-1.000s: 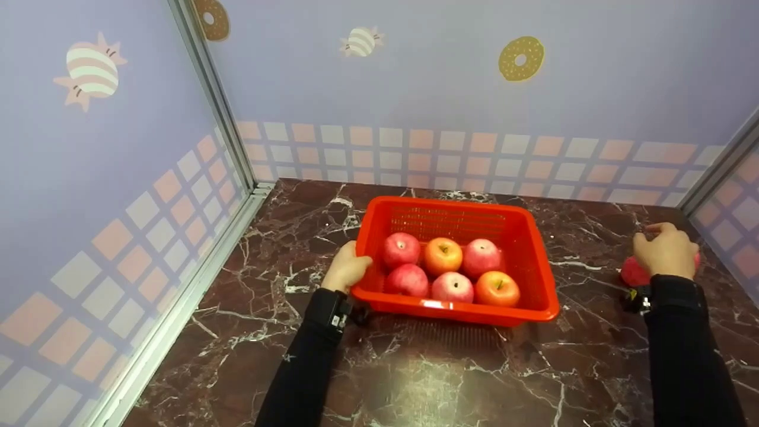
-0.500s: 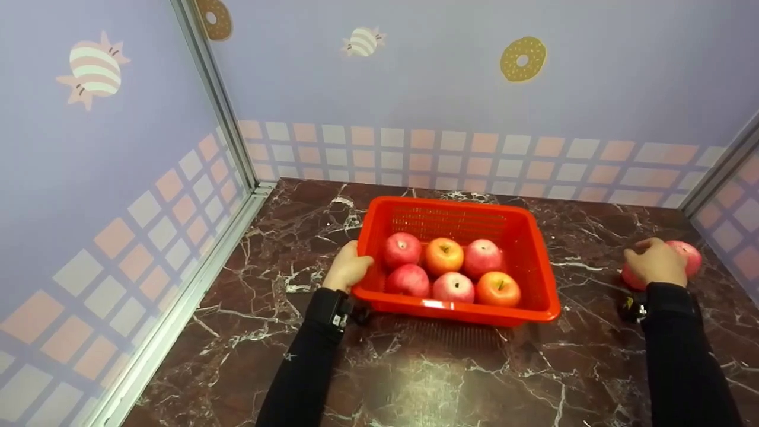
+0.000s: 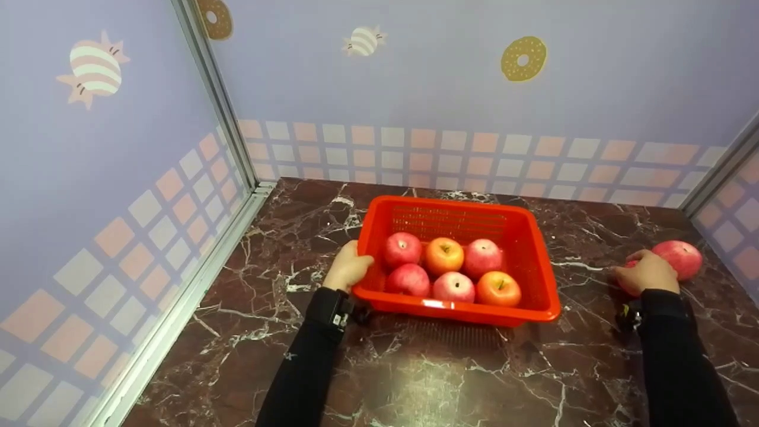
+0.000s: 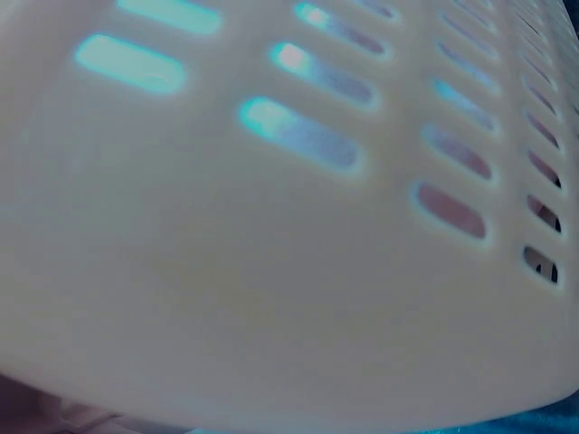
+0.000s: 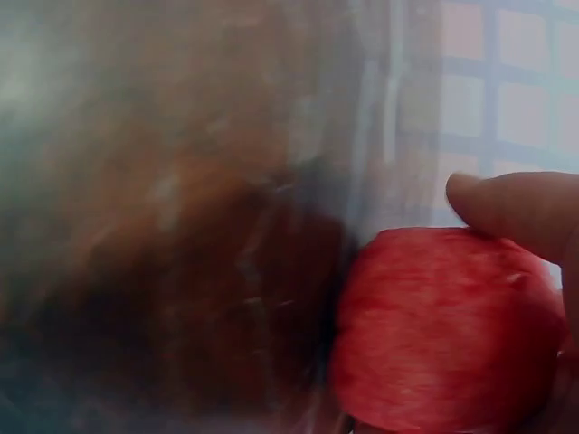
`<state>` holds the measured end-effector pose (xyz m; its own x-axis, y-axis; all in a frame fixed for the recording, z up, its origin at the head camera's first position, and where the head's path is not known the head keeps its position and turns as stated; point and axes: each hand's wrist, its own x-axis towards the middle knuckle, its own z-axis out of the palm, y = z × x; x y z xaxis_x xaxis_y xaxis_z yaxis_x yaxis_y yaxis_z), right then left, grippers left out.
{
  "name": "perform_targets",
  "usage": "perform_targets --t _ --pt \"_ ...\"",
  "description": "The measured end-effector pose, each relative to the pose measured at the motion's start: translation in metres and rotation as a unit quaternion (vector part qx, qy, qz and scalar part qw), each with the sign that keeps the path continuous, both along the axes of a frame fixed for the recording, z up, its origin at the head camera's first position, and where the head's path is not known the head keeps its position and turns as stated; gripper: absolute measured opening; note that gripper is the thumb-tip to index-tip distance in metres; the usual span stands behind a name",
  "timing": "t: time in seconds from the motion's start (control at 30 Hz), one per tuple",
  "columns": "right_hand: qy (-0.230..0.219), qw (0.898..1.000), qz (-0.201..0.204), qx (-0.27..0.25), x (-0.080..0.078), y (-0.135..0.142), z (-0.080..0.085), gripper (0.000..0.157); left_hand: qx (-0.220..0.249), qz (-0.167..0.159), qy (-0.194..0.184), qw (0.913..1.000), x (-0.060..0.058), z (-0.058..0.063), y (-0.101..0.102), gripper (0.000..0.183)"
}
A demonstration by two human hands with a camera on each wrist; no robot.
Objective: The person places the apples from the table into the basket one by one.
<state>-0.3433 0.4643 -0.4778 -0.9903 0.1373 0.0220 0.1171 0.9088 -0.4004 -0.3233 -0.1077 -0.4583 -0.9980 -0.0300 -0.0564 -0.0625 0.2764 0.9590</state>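
Note:
In the head view my left hand (image 3: 346, 267) grips the left rim of a red plastic basket (image 3: 548, 279), its thumb over the edge. The left wrist view is filled by the slotted outer wall of the basket (image 4: 226, 253), pale in that camera. Inside lie several apples in two rows, among them a red apple (image 3: 403, 248) and an orange-yellow apple (image 3: 444, 255). At the right, my right hand (image 3: 647, 274) holds a red apple (image 5: 443, 330) from above, mostly hidden under the fingers in the head view. Another pinkish-red apple (image 3: 679, 259) sits right beside that hand.
The basket stands on a dark red marbled tabletop (image 3: 284, 379). A lilac wall with printed tiles (image 3: 439, 89) rises behind, with side panels at left and right. A metal strip (image 3: 178, 314) runs along the left edge.
My right hand has moved left and slightly down onto the nearer red apple, uncovering the other apple beside it. My left hand and the basket stay in place.

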Motion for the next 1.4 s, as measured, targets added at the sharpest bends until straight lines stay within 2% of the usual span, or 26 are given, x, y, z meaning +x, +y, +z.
perform_targets --t 0.17,0.47,0.83,1.03,1.4 --pt "0.017 1.0 -0.005 0.003 0.004 -0.003 -0.001 0.058 0.004 -0.002 0.002 1.0 0.0 -0.001 0.0 0.043" --pt "0.008 1.0 -0.007 0.011 0.002 0.003 -0.002 0.054 0.004 -0.003 -0.006 1.0 0.001 0.0 0.0 0.044" --pt "0.008 0.999 -0.037 -0.001 0.001 0.009 -0.005 0.064 -0.004 -0.002 -0.004 1.0 0.0 -0.001 0.0 0.044" --pt "0.021 0.999 -0.04 0.002 -0.002 0.004 -0.001 0.063 -0.026 0.005 -0.006 0.9996 0.0 0.0 -0.001 0.042" --pt "0.063 0.997 -0.039 -0.019 -0.012 -0.019 0.014 0.064 -0.006 0.001 -0.006 1.0 0.0 0.0 0.001 0.043"
